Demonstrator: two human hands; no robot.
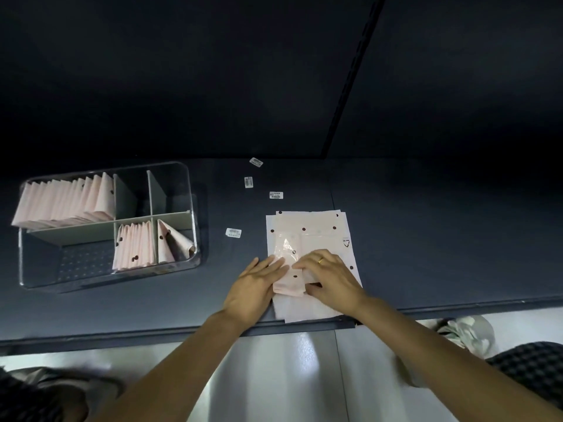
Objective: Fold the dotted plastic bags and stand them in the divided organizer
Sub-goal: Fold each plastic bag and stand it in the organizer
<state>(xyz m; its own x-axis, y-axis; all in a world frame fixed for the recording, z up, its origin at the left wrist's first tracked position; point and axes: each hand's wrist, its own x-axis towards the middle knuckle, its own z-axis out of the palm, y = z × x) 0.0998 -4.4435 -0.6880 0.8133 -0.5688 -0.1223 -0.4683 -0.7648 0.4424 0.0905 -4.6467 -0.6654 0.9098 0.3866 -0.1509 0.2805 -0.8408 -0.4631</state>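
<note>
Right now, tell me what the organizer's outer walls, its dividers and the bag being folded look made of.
Organizer: the outer walls look like clear hard plastic; the table shows through them and the rim glints.
Dividers: opaque grey-green panels with a matte face, probably plastic.
Bag being folded: thin, soft pink film with dark dots, likely plastic; it creases under both hands, and the flat stack beneath shows glare.

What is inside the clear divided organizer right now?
The organizer holds folded dotted bags: a long standing row back left, a shorter row front middle, and one or two leaning loosely front right. Other compartments look empty; the bags hide the floor beneath them.
</note>
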